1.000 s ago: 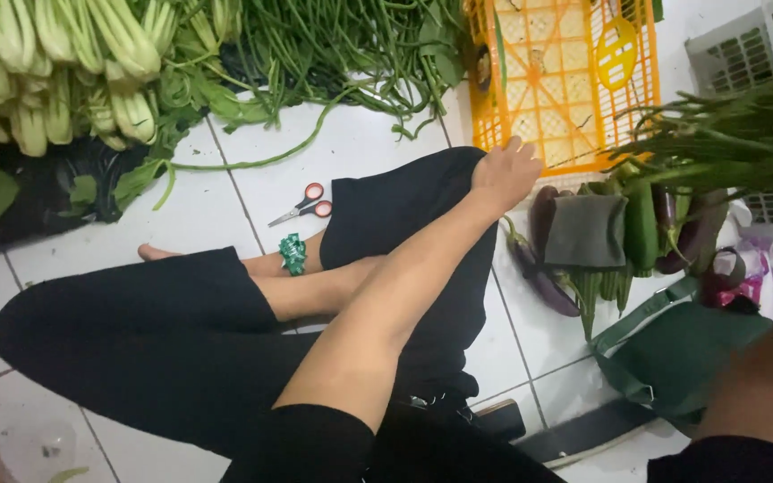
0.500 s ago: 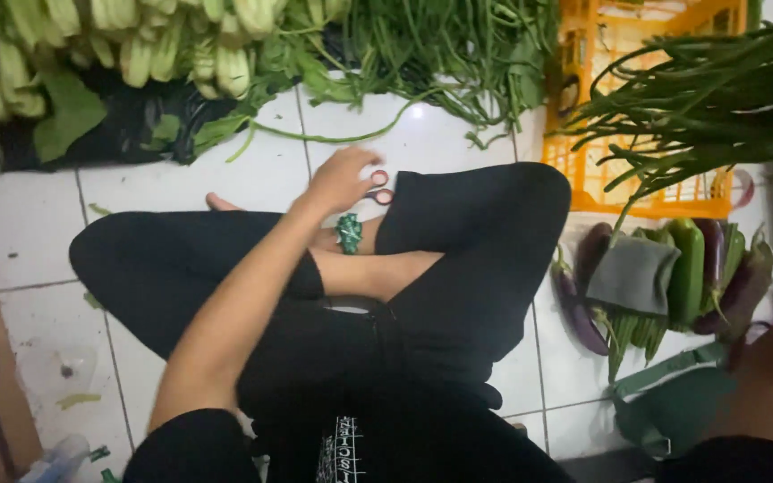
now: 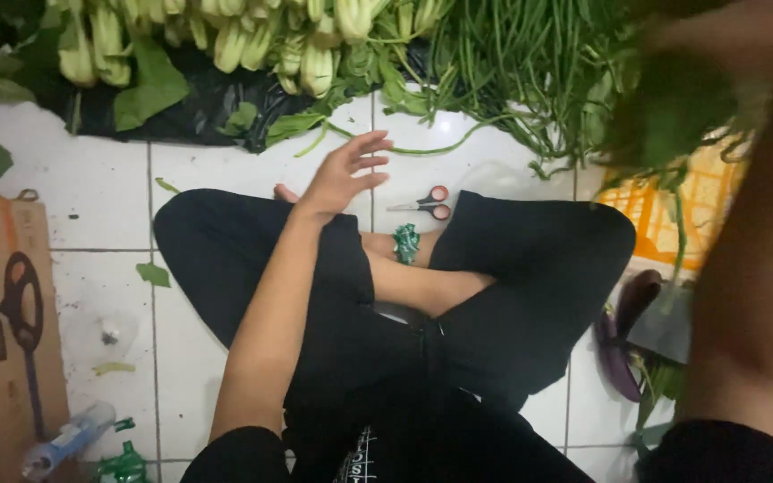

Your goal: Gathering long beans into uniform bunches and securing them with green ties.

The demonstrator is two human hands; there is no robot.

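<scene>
Since the earlier frame my left hand [image 3: 344, 174] has lifted off the scissors [image 3: 424, 206] and now hovers just left of them above the white tile floor [image 3: 91, 215], fingers spread and empty. Those red-handled scissors lie on the tile, just beyond my crossed legs [image 3: 494, 268], with a small green roll [image 3: 405, 243] resting on my ankle. My right arm has swung up at the frame's right edge, gripping a blurred bunch of greens [image 3: 673, 116]; whether that hand is clenched I cannot tell
</scene>
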